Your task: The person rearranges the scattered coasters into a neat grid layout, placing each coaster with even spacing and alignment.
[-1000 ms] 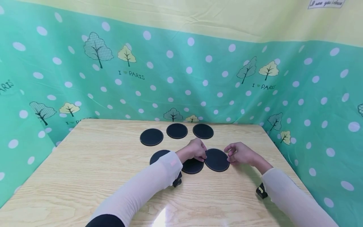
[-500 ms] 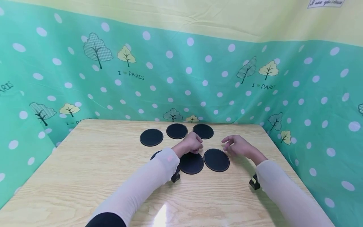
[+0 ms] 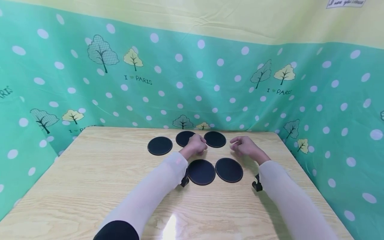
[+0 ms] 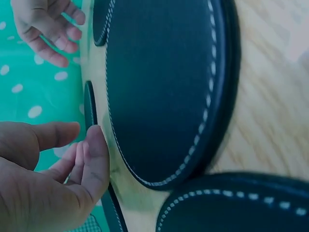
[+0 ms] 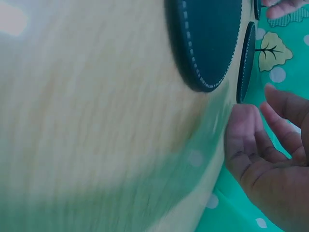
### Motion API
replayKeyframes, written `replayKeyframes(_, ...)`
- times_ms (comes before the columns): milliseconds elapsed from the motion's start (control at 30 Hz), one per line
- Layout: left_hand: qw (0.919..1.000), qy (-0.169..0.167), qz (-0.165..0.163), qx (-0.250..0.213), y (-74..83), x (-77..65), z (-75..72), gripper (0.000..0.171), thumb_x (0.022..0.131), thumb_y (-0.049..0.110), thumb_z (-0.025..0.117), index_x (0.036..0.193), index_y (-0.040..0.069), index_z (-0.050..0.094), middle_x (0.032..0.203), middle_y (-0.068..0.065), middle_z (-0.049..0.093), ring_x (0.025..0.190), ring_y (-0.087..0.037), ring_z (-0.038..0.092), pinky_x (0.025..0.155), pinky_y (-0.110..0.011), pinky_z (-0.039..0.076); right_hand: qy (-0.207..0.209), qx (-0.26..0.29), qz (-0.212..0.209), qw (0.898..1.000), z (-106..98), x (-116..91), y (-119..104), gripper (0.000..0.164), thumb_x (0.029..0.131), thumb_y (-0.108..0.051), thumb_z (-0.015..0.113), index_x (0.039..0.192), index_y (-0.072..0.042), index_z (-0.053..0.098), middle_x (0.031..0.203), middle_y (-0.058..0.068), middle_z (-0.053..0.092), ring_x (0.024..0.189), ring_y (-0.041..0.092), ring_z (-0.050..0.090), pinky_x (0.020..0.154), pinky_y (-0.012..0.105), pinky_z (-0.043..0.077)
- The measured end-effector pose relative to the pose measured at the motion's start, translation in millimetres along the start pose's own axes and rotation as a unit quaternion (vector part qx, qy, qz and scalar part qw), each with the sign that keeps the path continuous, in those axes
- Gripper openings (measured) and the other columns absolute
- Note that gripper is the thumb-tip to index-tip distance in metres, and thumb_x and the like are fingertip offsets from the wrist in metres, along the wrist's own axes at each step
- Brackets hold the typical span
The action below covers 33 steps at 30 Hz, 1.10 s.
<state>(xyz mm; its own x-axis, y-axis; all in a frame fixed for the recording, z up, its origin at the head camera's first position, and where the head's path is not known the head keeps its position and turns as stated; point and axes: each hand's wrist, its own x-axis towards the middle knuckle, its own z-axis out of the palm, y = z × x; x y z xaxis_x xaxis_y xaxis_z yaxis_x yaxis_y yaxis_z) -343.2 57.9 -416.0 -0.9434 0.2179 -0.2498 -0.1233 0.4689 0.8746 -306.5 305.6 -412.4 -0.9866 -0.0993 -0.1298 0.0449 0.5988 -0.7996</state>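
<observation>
Round black coasters with pale stitched edges lie flat on the table in two rows. My left hand (image 3: 196,144) hovers between the far middle coaster (image 3: 182,137) and the far right coaster (image 3: 215,139), its fingers loosely bent and holding nothing. To the right of the far right coaster is my right hand (image 3: 245,146), also holding nothing, with fingers relaxed. Nearer me lie the near middle coaster (image 3: 201,172) and the near right coaster (image 3: 229,170). My left sleeve hides the near left one. In the left wrist view, thumb and fingertips (image 4: 96,145) are apart from the coasters.
A far left coaster (image 3: 160,146) completes the back row. The pale wooden table (image 3: 90,180) ends at a green dotted curtain (image 3: 192,76) behind and at both sides. Each wrist carries a small black device, such as the one on the right (image 3: 257,184).
Both hands have left the near right coaster and moved away from me and leftward, toward the far row. The near row's middle and right coasters have been uncovered and lie side by side.
</observation>
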Motion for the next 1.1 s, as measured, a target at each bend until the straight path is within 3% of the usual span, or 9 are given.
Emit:
replayKeyframes(333, 0.9988, 0.041, 0.012, 0.022, -0.9, 18.0, -3.9, 0.032, 0.086, -0.008, 0.069, 0.117, 0.001, 0.066, 0.118, -0.016, 0.06, 0.072, -0.02, 0.056, 0.049, -0.024, 0.051, 0.046, 0.051, 0.039, 0.997, 5.6, 23.7, -9.0, 0.04, 0.099, 0.0, 0.06, 0.136, 0.011, 0.052, 0.12, 0.027, 0.065, 0.088, 0.023, 0.066, 0.072, 0.03, 0.059)
replayKeyframes(567, 0.9989, 0.033, 0.028, 0.02, 3.4, 23.0, -7.1, 0.036, 0.091, 0.0, 0.071, 0.126, 0.001, 0.064, 0.121, -0.02, 0.059, 0.076, -0.02, 0.06, 0.059, -0.028, 0.056, 0.063, 0.063, 0.052, 0.995, 8.9, 36.2, -13.7, 0.045, 0.098, 0.004, 0.059, 0.14, 0.013, 0.049, 0.124, 0.031, 0.063, 0.087, 0.023, 0.068, 0.076, 0.03, 0.062)
replayKeyframes(767, 0.9993, 0.022, 0.024, 0.02, 0.9, 26.2, -6.8, 0.044, 0.093, 0.004, 0.071, 0.136, 0.003, 0.06, 0.128, -0.019, 0.058, 0.084, -0.021, 0.056, 0.058, -0.027, 0.051, 0.065, 0.072, 0.077, 0.992, 16.0, 44.9, -13.6, 0.048, 0.099, 0.002, 0.057, 0.146, 0.009, 0.045, 0.128, 0.028, 0.061, 0.089, 0.022, 0.067, 0.076, 0.028, 0.06)
replayKeyframes(967, 0.9997, 0.002, 0.014, -0.02, 1.3, 28.9, -4.0, 0.054, 0.094, 0.001, 0.066, 0.147, 0.005, 0.053, 0.136, -0.02, 0.055, 0.071, -0.017, 0.057, 0.065, -0.03, 0.056, 0.063, 0.049, 0.071, 0.994, 21.9, 54.6, -15.7, 0.049, 0.101, -0.003, 0.057, 0.147, 0.007, 0.045, 0.13, 0.026, 0.059, 0.079, 0.017, 0.061, 0.068, 0.026, 0.054)
replayKeyframes(1100, 0.998, -0.003, -0.001, -0.063, 0.7, 28.6, -4.2, 0.055, 0.095, -0.005, 0.06, 0.148, 0.005, 0.052, 0.14, -0.019, 0.052, 0.076, -0.019, 0.059, 0.073, -0.035, 0.059, 0.057, 0.048, 0.071, 0.995, 27.0, 57.4, -17.7, 0.049, 0.102, -0.007, 0.056, 0.148, 0.006, 0.044, 0.138, 0.028, 0.056, 0.103, 0.027, 0.065, 0.08, 0.032, 0.058)
